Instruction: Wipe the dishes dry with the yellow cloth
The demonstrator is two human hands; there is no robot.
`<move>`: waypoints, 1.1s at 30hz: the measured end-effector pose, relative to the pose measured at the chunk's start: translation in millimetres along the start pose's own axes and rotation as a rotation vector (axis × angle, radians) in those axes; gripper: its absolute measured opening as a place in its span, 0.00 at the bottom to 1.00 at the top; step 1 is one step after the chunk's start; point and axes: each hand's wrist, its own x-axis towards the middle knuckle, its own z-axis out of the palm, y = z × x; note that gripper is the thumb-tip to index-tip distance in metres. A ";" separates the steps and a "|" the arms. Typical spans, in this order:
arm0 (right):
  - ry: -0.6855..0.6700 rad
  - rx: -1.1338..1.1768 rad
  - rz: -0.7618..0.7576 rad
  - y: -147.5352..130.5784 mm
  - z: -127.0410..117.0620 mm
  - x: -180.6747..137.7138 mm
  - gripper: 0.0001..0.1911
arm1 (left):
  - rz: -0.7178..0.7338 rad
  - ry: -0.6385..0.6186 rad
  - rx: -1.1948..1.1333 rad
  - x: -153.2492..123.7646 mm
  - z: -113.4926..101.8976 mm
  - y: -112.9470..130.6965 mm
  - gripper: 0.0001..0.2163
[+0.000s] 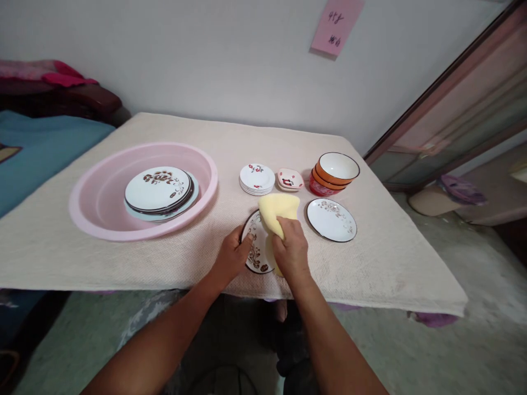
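**Head view: two hands at a floral plate.**
The left hand (233, 258) has its fingers spread, gripping the rim of the floral plate (257, 258) on the cloth table cover (370, 263); the right hand (291, 247) has its fingers closed on a yellow cloth (279, 211) against the plate. A pink basin (164, 145) stands well left.

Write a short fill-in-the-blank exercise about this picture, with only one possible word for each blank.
The left hand holds the edge of a floral plate, and the right hand presses a ____ cloth on it.
A stack of plates lies inside the ____ basin.
The top bowl in the stack has an ____ outside.

Missing words: yellow; pink; orange.
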 end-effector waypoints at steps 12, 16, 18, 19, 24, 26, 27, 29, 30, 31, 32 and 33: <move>-0.249 0.101 -0.157 -40.1 9.9 -9.1 0.18 | 0.071 0.129 -0.004 1.7 -7.2 0.7 0.17; -0.418 0.023 -0.212 -45.7 1.6 -12.5 0.09 | -0.008 0.198 -0.155 6.6 -16.5 3.5 0.18; -0.495 0.010 -0.262 -41.8 -3.5 -11.7 0.11 | -0.021 0.235 -0.166 8.4 -20.6 5.7 0.19; -0.515 0.005 -0.273 -39.1 -5.4 -11.1 0.12 | -0.018 0.253 -0.149 9.0 -22.1 6.8 0.19; -0.409 -0.004 -0.253 -30.3 -3.3 -9.8 0.20 | 0.007 0.158 -0.108 10.2 -21.6 11.3 0.18; -0.345 -0.006 -0.262 -28.9 1.0 -9.9 0.24 | 0.022 0.102 -0.099 10.2 -18.8 12.3 0.19; -0.313 -0.016 -0.258 -27.5 3.0 -9.6 0.26 | 0.039 0.085 -0.073 10.0 -17.4 12.5 0.18; -0.240 -0.056 -0.216 -22.4 5.0 -7.9 0.26 | 0.067 0.068 0.006 8.6 -15.1 12.1 0.17; -0.206 -0.076 -0.184 -18.6 4.8 -6.5 0.26 | 0.067 0.062 0.033 7.4 -14.3 11.6 0.16; -0.173 -0.098 -0.144 -14.0 4.0 -4.9 0.26 | 0.061 0.058 0.057 5.9 -13.7 10.8 0.14; -0.140 -0.122 -0.095 -8.9 2.6 -3.0 0.25 | 0.049 0.057 0.077 4.1 -13.2 9.8 0.13; -0.108 -0.148 -0.038 -3.5 1.0 -1.1 0.24 | 0.029 0.058 0.094 2.2 -12.8 8.7 0.12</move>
